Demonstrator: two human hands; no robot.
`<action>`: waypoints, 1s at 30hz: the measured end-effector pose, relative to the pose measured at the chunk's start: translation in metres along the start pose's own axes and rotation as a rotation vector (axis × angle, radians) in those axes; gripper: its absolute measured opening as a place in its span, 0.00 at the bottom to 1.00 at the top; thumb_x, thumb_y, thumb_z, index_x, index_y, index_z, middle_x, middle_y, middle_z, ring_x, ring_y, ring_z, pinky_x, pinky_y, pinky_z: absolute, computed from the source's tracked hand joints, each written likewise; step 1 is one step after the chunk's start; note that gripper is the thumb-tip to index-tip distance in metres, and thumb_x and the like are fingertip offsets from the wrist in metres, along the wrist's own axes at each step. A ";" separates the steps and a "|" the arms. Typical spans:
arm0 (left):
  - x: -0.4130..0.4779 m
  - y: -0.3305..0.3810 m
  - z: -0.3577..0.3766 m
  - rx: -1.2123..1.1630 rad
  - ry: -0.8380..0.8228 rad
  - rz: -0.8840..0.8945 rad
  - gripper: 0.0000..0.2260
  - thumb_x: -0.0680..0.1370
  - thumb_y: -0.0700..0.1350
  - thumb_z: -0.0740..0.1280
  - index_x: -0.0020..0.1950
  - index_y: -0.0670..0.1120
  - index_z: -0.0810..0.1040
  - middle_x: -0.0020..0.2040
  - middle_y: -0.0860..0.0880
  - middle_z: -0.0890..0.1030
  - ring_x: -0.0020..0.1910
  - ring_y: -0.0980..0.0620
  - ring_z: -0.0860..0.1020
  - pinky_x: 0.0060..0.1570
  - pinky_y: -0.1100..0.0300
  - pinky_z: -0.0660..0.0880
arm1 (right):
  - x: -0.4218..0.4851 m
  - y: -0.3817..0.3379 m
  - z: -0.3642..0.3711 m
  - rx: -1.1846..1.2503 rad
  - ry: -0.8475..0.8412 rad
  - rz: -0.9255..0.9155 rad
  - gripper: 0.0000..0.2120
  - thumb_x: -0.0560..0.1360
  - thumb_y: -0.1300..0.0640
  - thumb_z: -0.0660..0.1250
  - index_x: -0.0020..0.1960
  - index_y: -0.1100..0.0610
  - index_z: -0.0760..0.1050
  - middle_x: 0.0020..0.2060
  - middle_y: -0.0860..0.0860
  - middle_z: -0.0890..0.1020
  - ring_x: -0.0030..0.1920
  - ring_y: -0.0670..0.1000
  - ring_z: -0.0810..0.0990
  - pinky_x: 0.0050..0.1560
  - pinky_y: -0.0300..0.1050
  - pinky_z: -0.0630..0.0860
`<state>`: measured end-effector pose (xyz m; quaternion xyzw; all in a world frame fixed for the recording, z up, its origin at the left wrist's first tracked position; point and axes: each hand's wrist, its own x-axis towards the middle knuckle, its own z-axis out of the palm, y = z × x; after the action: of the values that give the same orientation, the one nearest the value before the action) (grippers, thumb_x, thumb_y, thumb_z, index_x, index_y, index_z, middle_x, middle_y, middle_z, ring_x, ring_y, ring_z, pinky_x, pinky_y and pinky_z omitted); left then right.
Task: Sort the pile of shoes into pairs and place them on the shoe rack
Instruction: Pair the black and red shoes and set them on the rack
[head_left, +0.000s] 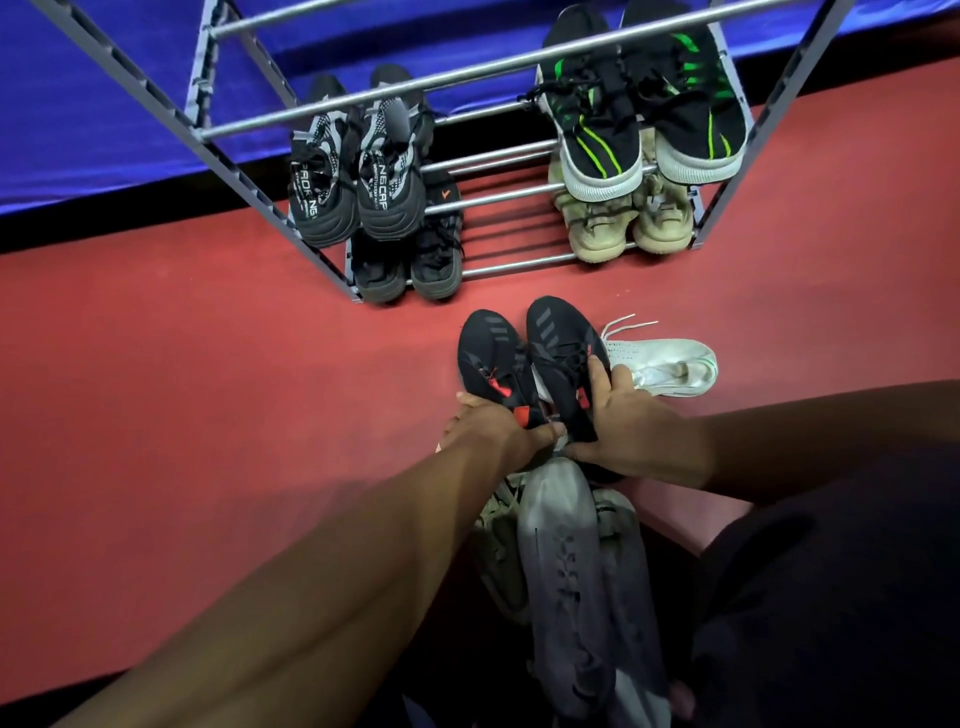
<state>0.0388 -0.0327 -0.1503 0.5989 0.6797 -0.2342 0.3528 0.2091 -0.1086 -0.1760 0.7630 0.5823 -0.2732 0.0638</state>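
Two black sneakers with grey stripes and red tabs stand side by side on the red floor, toes toward the rack. My left hand (498, 426) grips the heel of the left black sneaker (491, 356). My right hand (631, 421) grips the heel of the right black sneaker (558, 353). A white sneaker (667, 361) lies on its side just right of them. Close to me lie a grey sneaker (582, 571) and a cream sneaker (498, 551), partly under my arms. The metal shoe rack (498, 195) stands just beyond.
The rack holds a black-and-grey pair (353, 182) at the left, a black pair (410, 260) below it, a black-and-green pair (639, 119) at the right and a beige pair (623, 218) beneath. A blue cloth (104, 114) hangs behind. My dark-clothed leg (831, 571) is at the lower right.
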 end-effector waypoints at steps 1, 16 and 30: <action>0.002 0.000 0.000 0.014 -0.004 -0.007 0.74 0.59 0.80 0.70 0.82 0.37 0.33 0.81 0.39 0.66 0.79 0.36 0.64 0.75 0.41 0.66 | 0.000 0.000 -0.001 0.010 -0.001 0.001 0.64 0.68 0.29 0.72 0.85 0.59 0.41 0.65 0.59 0.66 0.54 0.62 0.81 0.53 0.56 0.81; -0.025 0.008 -0.039 -0.255 0.084 0.016 0.61 0.70 0.57 0.76 0.84 0.42 0.34 0.85 0.40 0.49 0.78 0.38 0.67 0.64 0.56 0.71 | 0.012 0.001 -0.082 0.252 -0.026 0.213 0.55 0.64 0.32 0.69 0.80 0.59 0.53 0.65 0.60 0.79 0.66 0.65 0.76 0.61 0.54 0.77; -0.096 -0.012 -0.041 -0.127 0.141 -0.059 0.45 0.56 0.67 0.75 0.68 0.45 0.79 0.63 0.44 0.77 0.58 0.47 0.77 0.47 0.62 0.73 | -0.053 -0.019 -0.213 -0.058 -0.178 -0.067 0.54 0.55 0.35 0.73 0.76 0.54 0.64 0.61 0.55 0.80 0.56 0.58 0.81 0.56 0.53 0.82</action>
<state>0.0219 -0.0664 -0.0524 0.5700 0.7338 -0.1582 0.3341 0.2551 -0.0598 0.0335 0.7137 0.6072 -0.3247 0.1282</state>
